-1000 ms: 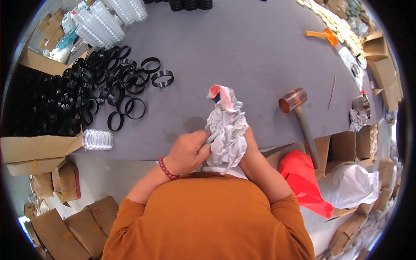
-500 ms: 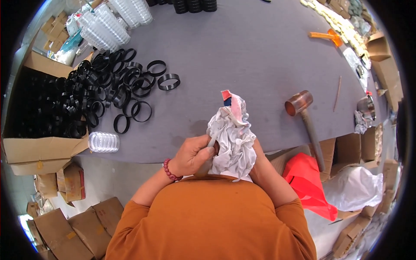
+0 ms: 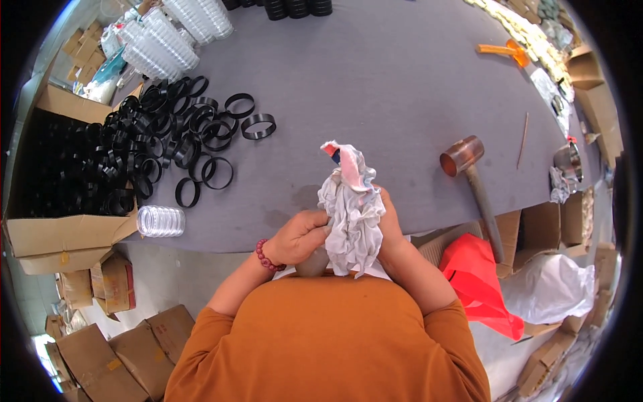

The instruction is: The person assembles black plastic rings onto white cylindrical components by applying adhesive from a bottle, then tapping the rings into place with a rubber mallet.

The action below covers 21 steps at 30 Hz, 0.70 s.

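Note:
In front of my body, at the table's near edge, I hold a crumpled white cloth (image 3: 351,214) with a pink and dark blue patch at its top. My left hand (image 3: 300,238), with a dark red bead bracelet, is closed, thumb against fingers, at the cloth's left edge. The cloth hides much of my right hand (image 3: 392,224), which curls around its right side. Below my left hand a rounded, greyish translucent thing (image 3: 311,263) shows in part; I cannot tell what it is.
Many black rings (image 3: 218,173) lie left, beside a cardboard box (image 3: 70,231) full of them. Clear plastic ring-shaped pieces (image 3: 161,221) stand near the edge; taller clear stacks (image 3: 157,50) behind. A mallet (image 3: 472,174) lies right, above a red bag (image 3: 475,281). An orange-handled tool (image 3: 499,50) lies farther back.
The cloth has tilted and shifted slightly left, and its pink patch now leans left. My right hand has moved up and shows more beside the cloth.

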{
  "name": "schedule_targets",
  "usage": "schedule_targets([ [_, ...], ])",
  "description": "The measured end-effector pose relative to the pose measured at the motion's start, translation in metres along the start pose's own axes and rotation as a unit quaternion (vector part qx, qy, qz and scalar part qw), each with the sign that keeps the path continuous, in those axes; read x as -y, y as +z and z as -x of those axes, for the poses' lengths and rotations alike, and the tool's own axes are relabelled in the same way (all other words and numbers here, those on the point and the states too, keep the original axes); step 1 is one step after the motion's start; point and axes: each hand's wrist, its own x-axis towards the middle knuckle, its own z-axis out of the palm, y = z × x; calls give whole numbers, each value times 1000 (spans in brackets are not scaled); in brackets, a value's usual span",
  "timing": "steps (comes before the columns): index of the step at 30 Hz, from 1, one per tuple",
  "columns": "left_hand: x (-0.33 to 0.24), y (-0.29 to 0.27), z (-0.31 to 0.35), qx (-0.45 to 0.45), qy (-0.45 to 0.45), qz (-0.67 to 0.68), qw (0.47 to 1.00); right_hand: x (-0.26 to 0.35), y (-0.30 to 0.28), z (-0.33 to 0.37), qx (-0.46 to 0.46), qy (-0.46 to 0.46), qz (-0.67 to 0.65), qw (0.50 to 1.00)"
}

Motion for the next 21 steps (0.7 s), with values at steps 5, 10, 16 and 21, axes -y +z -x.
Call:
schedule_targets([
  [5,-12,-7,-1,10,3,-201,980,-3,-6,-9,-29,43,-20,998],
  [10,-21,2,1,-53,33,-137,989,-5,-33,-22,35,24,-167,985],
  [16,-27,-1,3,-100,65,-149,982,-12,-34,-13,-2,34,-87,996],
  [21,-32,1,0,-109,94,-165,976,-14,-32,-4,-5,62,-123,990],
])
